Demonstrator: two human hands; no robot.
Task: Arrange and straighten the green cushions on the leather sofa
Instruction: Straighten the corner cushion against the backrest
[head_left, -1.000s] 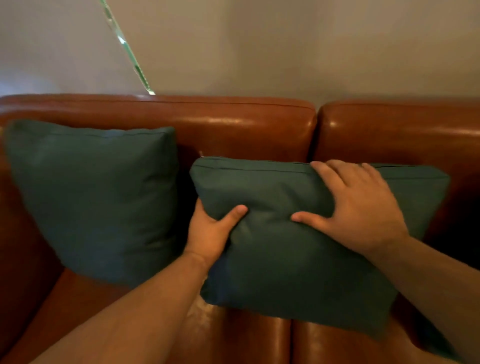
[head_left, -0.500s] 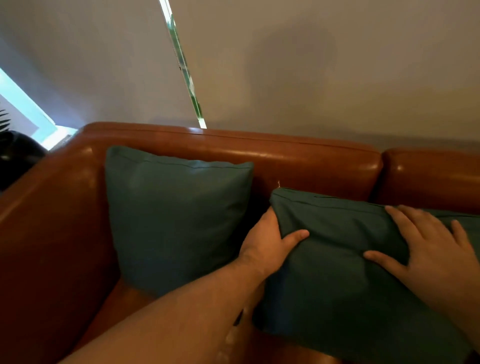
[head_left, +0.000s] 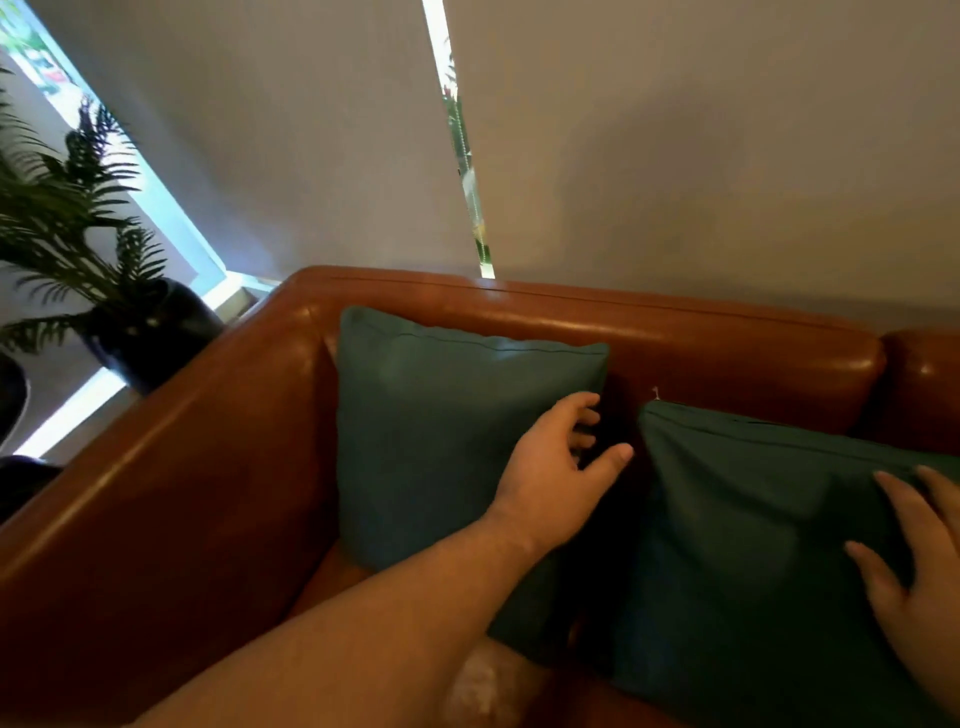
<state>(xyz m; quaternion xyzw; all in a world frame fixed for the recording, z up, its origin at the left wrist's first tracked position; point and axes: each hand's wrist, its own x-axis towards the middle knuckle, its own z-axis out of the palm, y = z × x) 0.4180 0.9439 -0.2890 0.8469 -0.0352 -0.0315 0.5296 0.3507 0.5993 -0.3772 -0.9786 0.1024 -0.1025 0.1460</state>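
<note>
1. The left hand (head_left: 553, 470) has its fingers spread and holds nothing, in the gap between the two cushions.
2. The right hand (head_left: 914, 566) lies flat, fingers spread, on the right square green fabric cushion (head_left: 753, 545).
3. The left square green fabric cushion (head_left: 441, 441) leans in the corner of the brown leather sofa (head_left: 675, 338).

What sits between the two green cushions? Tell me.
In the head view, the left hand reaches into the dark gap between the left cushion and the right cushion, with the sofa's leather backrest behind.
</note>
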